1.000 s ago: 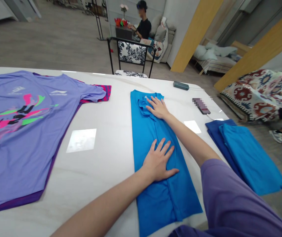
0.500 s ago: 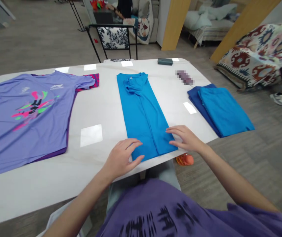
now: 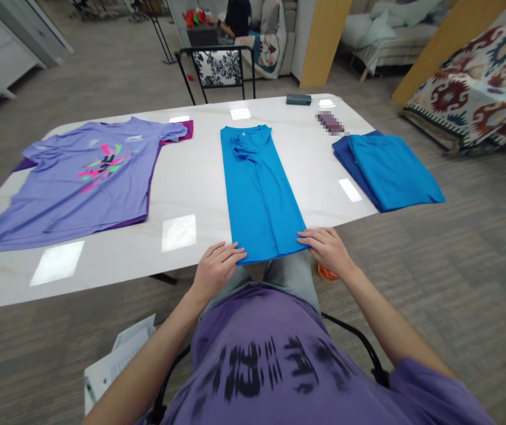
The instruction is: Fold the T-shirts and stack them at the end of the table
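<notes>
A blue T-shirt [image 3: 259,195] lies on the table as a long narrow strip, its sides folded in and a sleeve bunched below the collar at the far end. My left hand [image 3: 218,268] is closed on the left corner of its hem, thumb hidden beneath the cloth. At the right hem corner, my right hand [image 3: 327,249] grips the same shirt, fingers on top and thumb out of sight. The hem lies along the table's near edge, between both hands.
To the left, a lavender T-shirt [image 3: 97,183] lies spread over darker purple clothing. Folded blue garments [image 3: 397,171] sit on the right, overhanging the edge of the white table [image 3: 199,177]. A dark case [image 3: 298,100] and a blurred-out object [image 3: 330,123] lie farther back. A chair [image 3: 217,68] stands opposite.
Both hands have gone from resting open over the shirt's near end to gripping its hem corners. The view has shifted, showing more of the floor and the left side.
</notes>
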`<act>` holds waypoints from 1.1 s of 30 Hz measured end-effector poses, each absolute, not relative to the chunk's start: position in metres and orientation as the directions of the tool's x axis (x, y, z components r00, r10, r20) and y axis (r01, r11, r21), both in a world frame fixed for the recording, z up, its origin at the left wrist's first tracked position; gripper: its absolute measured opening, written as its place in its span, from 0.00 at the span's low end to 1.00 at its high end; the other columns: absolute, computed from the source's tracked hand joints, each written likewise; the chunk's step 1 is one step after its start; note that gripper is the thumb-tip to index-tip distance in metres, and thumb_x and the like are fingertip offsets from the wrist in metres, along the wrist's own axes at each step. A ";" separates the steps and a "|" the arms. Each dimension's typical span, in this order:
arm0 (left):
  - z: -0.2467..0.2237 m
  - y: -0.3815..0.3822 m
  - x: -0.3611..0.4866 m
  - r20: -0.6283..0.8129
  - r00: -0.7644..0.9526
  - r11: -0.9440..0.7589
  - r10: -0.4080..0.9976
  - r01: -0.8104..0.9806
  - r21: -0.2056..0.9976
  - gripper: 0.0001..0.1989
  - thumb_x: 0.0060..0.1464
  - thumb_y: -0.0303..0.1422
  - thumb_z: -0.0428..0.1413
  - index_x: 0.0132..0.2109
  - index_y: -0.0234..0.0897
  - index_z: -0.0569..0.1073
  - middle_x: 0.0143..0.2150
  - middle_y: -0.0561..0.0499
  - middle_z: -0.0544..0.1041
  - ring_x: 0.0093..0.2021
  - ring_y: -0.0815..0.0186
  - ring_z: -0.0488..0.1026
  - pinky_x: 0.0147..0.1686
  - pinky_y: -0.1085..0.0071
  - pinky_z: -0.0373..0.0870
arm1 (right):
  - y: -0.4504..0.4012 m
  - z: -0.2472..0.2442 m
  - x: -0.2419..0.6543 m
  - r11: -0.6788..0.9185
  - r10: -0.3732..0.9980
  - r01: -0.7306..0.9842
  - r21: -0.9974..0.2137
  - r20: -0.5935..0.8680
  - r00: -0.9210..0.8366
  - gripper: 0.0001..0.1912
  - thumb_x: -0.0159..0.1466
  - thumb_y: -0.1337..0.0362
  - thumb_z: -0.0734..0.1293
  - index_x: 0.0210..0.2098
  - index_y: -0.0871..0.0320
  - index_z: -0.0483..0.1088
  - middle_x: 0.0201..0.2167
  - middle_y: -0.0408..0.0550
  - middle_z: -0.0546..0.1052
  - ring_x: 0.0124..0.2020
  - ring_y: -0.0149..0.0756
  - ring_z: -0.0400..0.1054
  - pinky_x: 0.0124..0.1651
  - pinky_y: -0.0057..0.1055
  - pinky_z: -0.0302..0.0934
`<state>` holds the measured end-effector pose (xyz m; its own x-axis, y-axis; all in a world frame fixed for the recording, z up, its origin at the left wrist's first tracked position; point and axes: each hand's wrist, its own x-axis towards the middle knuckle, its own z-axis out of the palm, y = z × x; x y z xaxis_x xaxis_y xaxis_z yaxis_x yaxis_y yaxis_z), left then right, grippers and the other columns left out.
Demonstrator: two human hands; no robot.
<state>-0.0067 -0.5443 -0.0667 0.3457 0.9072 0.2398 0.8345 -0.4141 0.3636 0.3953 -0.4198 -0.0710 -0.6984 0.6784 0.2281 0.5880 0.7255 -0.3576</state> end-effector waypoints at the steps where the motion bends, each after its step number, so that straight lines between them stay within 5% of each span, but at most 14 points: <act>1: -0.062 -0.553 -0.007 0.234 0.338 -0.407 0.911 0.823 0.396 0.20 0.75 0.27 0.51 0.62 0.45 0.84 0.65 0.48 0.85 0.70 0.55 0.78 0.74 0.49 0.70 | -0.428 -0.065 0.398 0.734 0.661 0.564 -0.378 0.210 -0.720 0.22 0.79 0.62 0.63 0.64 0.33 0.80 0.67 0.39 0.81 0.68 0.50 0.77 0.66 0.59 0.69; 7: 0.002 -0.602 -0.013 0.102 0.388 -0.353 0.916 0.660 0.663 0.16 0.71 0.29 0.56 0.56 0.47 0.85 0.52 0.48 0.88 0.51 0.57 0.85 0.54 0.59 0.82 | -0.472 -0.007 0.413 0.673 0.549 0.418 -0.610 0.035 -0.835 0.19 0.79 0.59 0.65 0.64 0.33 0.79 0.54 0.43 0.87 0.55 0.48 0.83 0.56 0.53 0.75; 10: 0.050 -0.590 -0.021 0.121 0.391 -0.346 0.912 0.578 0.739 0.14 0.71 0.30 0.57 0.56 0.48 0.85 0.49 0.49 0.88 0.48 0.58 0.85 0.51 0.62 0.83 | -0.458 0.035 0.404 0.640 0.568 0.379 -0.668 0.079 -0.820 0.18 0.79 0.57 0.66 0.63 0.31 0.78 0.52 0.45 0.87 0.52 0.48 0.83 0.53 0.51 0.76; 14: 0.093 -0.496 -0.047 0.204 0.228 -0.301 0.952 0.589 0.750 0.08 0.71 0.38 0.63 0.52 0.46 0.85 0.45 0.50 0.87 0.43 0.59 0.83 0.46 0.64 0.80 | -0.368 0.084 0.362 0.654 0.684 0.387 -0.651 0.288 -0.671 0.13 0.78 0.54 0.69 0.60 0.36 0.80 0.53 0.45 0.86 0.52 0.48 0.82 0.54 0.48 0.76; 17: 0.093 -0.377 -0.081 0.253 0.030 -0.218 0.967 0.612 0.760 0.16 0.71 0.47 0.63 0.51 0.40 0.83 0.42 0.48 0.85 0.41 0.59 0.80 0.43 0.65 0.78 | -0.253 0.092 0.317 0.622 0.753 0.432 -0.653 0.348 -0.559 0.15 0.77 0.49 0.69 0.57 0.46 0.80 0.51 0.49 0.86 0.50 0.51 0.81 0.53 0.47 0.76; 21: 0.055 -0.220 -0.118 0.215 -0.082 -0.104 0.973 0.674 0.732 0.22 0.72 0.48 0.57 0.57 0.34 0.80 0.51 0.42 0.84 0.48 0.56 0.80 0.53 0.60 0.79 | -0.102 0.054 0.253 0.515 0.837 0.569 -0.641 0.235 -0.493 0.26 0.77 0.45 0.66 0.64 0.56 0.76 0.52 0.56 0.84 0.50 0.55 0.80 0.55 0.50 0.75; 25: -0.005 -0.153 -0.110 0.321 -0.168 -0.029 0.932 0.849 0.528 0.29 0.74 0.46 0.56 0.71 0.32 0.74 0.72 0.34 0.74 0.71 0.48 0.72 0.73 0.49 0.67 | -0.050 -0.011 0.205 0.518 0.855 0.741 -0.428 0.233 -0.464 0.39 0.78 0.41 0.62 0.77 0.61 0.65 0.74 0.68 0.71 0.73 0.68 0.67 0.75 0.65 0.62; 29: -0.054 -0.166 -0.082 0.218 0.095 -0.173 0.971 0.911 0.373 0.35 0.77 0.52 0.51 0.82 0.43 0.64 0.86 0.42 0.57 0.87 0.45 0.46 0.83 0.43 0.45 | -0.079 -0.062 0.188 0.592 0.798 0.731 -0.339 0.123 -0.590 0.44 0.80 0.36 0.55 0.84 0.56 0.56 0.84 0.58 0.56 0.85 0.61 0.48 0.86 0.64 0.41; 33: -0.075 -0.178 -0.075 0.089 0.150 -0.171 0.985 0.931 0.323 0.39 0.77 0.56 0.48 0.84 0.45 0.60 0.88 0.44 0.50 0.88 0.43 0.41 0.84 0.40 0.38 | -0.098 -0.083 0.189 0.595 0.793 0.738 -0.318 0.082 -0.604 0.45 0.79 0.35 0.55 0.85 0.53 0.53 0.86 0.53 0.51 0.87 0.58 0.42 0.88 0.63 0.31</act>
